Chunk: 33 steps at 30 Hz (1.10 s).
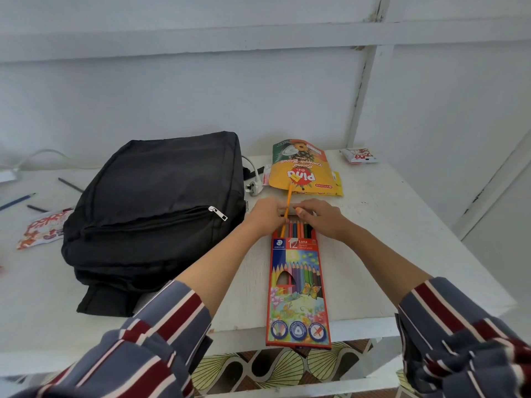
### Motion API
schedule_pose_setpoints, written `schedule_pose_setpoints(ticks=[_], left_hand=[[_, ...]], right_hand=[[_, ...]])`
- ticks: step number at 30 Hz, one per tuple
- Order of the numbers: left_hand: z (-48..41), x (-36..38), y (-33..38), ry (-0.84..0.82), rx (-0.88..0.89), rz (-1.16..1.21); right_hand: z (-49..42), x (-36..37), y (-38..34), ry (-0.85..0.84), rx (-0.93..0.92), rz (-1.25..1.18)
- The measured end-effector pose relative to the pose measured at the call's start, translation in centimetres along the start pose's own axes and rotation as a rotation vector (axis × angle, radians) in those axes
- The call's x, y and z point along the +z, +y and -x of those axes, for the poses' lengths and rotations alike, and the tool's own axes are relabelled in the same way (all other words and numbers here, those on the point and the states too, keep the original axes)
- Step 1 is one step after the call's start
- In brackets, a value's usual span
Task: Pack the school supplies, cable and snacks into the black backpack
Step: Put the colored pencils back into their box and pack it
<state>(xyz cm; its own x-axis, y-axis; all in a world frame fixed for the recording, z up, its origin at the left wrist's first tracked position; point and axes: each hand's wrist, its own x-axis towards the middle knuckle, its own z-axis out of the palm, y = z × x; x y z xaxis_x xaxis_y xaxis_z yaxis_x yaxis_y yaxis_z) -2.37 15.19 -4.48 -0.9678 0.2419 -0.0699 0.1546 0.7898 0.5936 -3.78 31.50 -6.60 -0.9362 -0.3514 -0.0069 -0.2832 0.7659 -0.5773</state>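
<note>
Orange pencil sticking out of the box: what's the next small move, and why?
Probably slide the orange pencil down into the pencil box. The left hand pinches it, it juts past the other pencils, and the right hand steadies the open end.

The big black cloth backpack (155,208) looks soft and dull, and its little zipper pull (217,213) is shiny metal. My flat red cardboard box of colour pencils (297,288) is smooth and a bit glossy. The yellow plastic snack bag (298,168) shines and crinkles. The white painted table (388,225) is dull, with small scuffs. My striped sleeves (161,334) are soft cloth.
</note>
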Motion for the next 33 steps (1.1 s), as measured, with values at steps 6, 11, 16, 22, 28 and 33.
schedule_pose_setpoints(ticks=[6,11,16,22,28,33], left_hand=[[-0.2,-0.2,0.2,0.047,-0.13,-0.033],[-0.7,0.8,0.4,0.062,-0.075,0.035],[-0.7,0.5,1.1,0.028,-0.04,-0.003],[-0.6,-0.1,1.4,-0.074,-0.085,-0.093],[-0.5,-0.8,1.5,-0.187,-0.152,-0.037],[-0.5,-0.7,1.5,-0.095,-0.109,-0.115]], right_hand=[[-0.4,0.3,0.4,0.001,0.007,0.003],[-0.5,0.3,0.4,-0.008,0.007,0.032],[-0.5,0.2,0.4,-0.01,0.0,0.039],[-0.4,0.2,0.3,-0.028,-0.011,0.038],[-0.3,0.1,0.2,-0.043,-0.015,0.046],[-0.2,0.2,0.0,-0.056,-0.008,0.076]])
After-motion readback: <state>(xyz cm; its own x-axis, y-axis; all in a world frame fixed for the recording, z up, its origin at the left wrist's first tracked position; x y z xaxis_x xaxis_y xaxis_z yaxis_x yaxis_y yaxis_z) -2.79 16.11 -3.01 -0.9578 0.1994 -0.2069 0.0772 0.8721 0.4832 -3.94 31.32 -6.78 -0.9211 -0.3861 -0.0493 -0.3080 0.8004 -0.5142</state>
